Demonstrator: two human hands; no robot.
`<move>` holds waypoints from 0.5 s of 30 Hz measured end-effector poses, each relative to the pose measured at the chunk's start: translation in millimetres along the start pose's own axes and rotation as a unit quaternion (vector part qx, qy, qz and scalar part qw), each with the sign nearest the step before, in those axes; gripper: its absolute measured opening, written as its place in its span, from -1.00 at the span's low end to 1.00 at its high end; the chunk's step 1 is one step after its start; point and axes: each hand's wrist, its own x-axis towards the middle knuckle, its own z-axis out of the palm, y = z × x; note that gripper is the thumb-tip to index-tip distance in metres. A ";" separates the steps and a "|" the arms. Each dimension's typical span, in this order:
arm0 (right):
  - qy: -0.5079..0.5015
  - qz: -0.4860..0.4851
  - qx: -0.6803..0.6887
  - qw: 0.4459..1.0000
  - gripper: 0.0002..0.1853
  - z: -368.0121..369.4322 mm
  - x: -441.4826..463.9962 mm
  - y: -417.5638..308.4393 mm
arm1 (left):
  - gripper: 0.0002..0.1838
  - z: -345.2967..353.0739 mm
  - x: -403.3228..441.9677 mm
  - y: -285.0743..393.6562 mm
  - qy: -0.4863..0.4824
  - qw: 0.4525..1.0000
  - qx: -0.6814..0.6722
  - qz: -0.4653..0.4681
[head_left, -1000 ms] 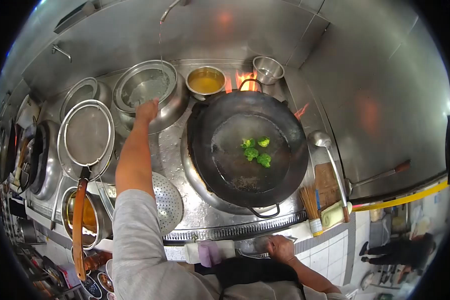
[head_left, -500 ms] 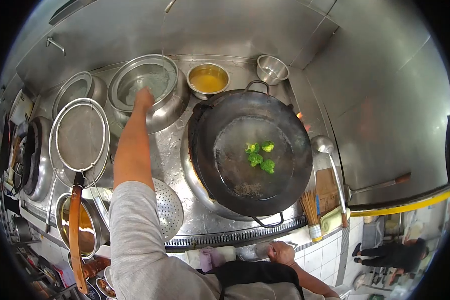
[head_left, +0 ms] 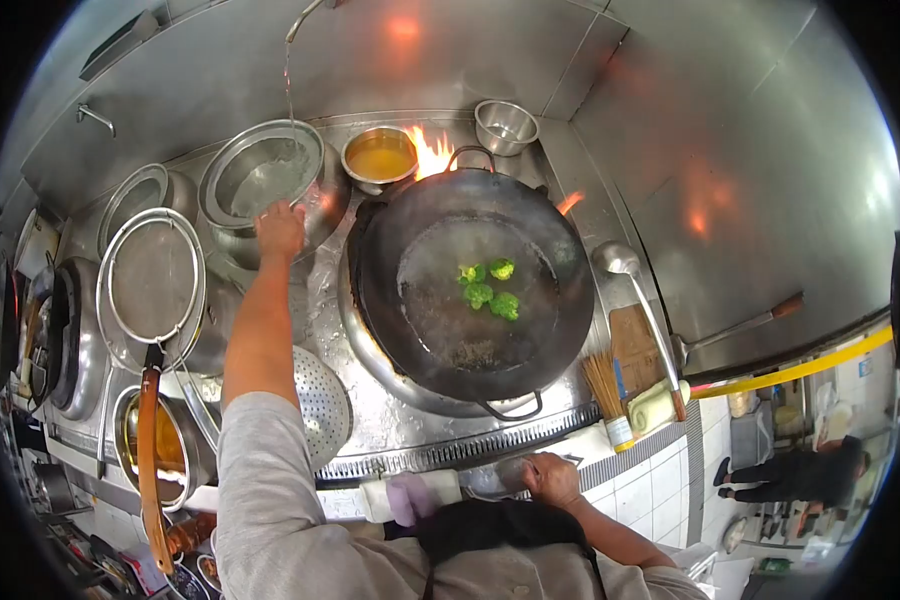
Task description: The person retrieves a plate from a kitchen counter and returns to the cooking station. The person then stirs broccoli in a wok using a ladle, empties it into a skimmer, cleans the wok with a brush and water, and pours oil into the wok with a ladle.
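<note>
Wearing a grey top and a black apron at a steel tabletop. Curling the fingers of the right hand closed in front of the near edge, next to a greyish part too unclear to name; cannot tell whether gripping it. Seeing a purple cloth farther left. Looking beyond the edge, to a perforated skimmer on the left and a bundled bristle brush on the right, beside a rolled pale green cloth. Finding, at the centre, a large black wok with four bright green broccoli florets grouped in the middle. Reaching well forward with the left hand to the near rim of a steel pot of water; cannot tell whether fingers apart or together. Continuing back to a bowl of yellow liquid, orange flames behind the wok, a small steel bowl and, farthest, a tap running into the pot.
</note>
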 end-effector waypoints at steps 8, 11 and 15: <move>0.026 -0.030 0.048 0.998 -0.87 11.0 -10.1 14.1 | -0.83 -11.8 -102.4 37.6 0.103 0.970 -0.152 0.161; 0.020 -0.056 0.133 0.989 -0.85 2.4 -11.2 18.2 | -0.77 -68.0 -168.9 79.9 0.092 0.943 -0.274 0.165; 0.102 -0.123 0.210 0.965 -0.87 -28.5 12.3 12.8 | -0.81 -131.8 -249.1 146.4 -0.032 0.936 -0.256 0.241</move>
